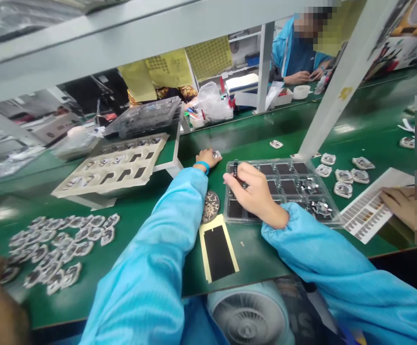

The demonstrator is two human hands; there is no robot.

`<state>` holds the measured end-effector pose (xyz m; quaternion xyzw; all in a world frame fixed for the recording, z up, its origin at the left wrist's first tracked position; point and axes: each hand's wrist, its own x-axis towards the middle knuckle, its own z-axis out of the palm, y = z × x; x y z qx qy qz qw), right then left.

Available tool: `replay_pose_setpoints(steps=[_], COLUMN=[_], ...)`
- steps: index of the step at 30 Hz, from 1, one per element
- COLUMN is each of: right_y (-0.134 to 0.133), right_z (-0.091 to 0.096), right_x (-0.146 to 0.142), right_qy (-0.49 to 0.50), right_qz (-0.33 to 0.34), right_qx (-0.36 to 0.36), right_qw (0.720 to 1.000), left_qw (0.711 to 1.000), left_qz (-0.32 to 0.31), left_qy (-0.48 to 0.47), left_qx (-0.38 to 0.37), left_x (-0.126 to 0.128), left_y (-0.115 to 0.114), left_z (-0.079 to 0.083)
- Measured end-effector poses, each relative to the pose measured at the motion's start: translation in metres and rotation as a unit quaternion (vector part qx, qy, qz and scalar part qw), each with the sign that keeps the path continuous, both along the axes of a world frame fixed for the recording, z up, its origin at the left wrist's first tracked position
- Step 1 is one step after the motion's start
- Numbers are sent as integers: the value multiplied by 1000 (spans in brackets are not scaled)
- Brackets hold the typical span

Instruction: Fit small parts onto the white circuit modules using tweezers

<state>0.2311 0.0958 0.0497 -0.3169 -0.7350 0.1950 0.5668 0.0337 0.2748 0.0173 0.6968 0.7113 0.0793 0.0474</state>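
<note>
My left hand (206, 157) reaches far forward over the green bench, its fingers closed on a small white-rimmed part (216, 154). Thumb and fingers of my right hand (253, 189) pinch a small black part (235, 167) above a clear plastic tray (226, 211). Dark squares fill many of the tray's pockets; shiny metallic pieces (319, 208) lie in those at the right. Beside my left forearm is a round speckled disc (211, 206), partly covered by the sleeve. A black sheet on yellow backing (219, 251) lies nearer to me.
Many white-rimmed parts (61, 239) are spread at the left, several more (343, 176) at the right. A cream tray (122, 175) rests on a raised stand. At right, another person's hand (397, 203) touches a white label sheet (369, 211). A grey post (337, 81) rises behind the clear tray.
</note>
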Motion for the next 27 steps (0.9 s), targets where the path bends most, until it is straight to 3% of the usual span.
replay_pose_setpoints(steps=[3, 5, 6, 8, 10, 13, 15, 17, 20, 22, 27], right_y=[2, 3, 3, -1, -8, -20, -25, -26, -24, -24, -26], right_z=[-1, -5, -6, -10, -15, -24, -31, -37, -42, -43, -42], right_x=[0, -1, -2, -3, -3, -6, -8, -10, -11, -11, -11], right_qy=[24, 43, 37, -12, -71, -108, -119, -133, -146, -149, -164], right_qz=[52, 145, 196, 272, 290, 254, 227, 213, 207, 205, 194], right_qx=[-172, -281, -311, -322, -300, -245, -217, -217, -242, -255, -265], right_qw=[983, 948, 929, 907, 906, 929, 942, 943, 937, 933, 930], left_qw=[1000, 995, 984, 932, 863, 798, 772, 790, 878, 916, 932], left_qz=[-3, -16, -31, -66, -81, -47, -39, -57, -121, -154, -164], left_qy=[-18, -75, -149, -340, -495, -601, -633, -609, -462, -367, -315], left_qx=[18, 59, 89, 110, 67, -8, -37, -44, 13, 59, 73], left_x=[5, 4, 2, -5, -15, -33, -41, -43, -40, -39, -41], left_y=[-10, -31, -47, -90, -141, -211, -240, -255, -262, -263, -262], left_z=[1, 6, 9, 13, 15, 9, 1, -7, -15, -17, -20])
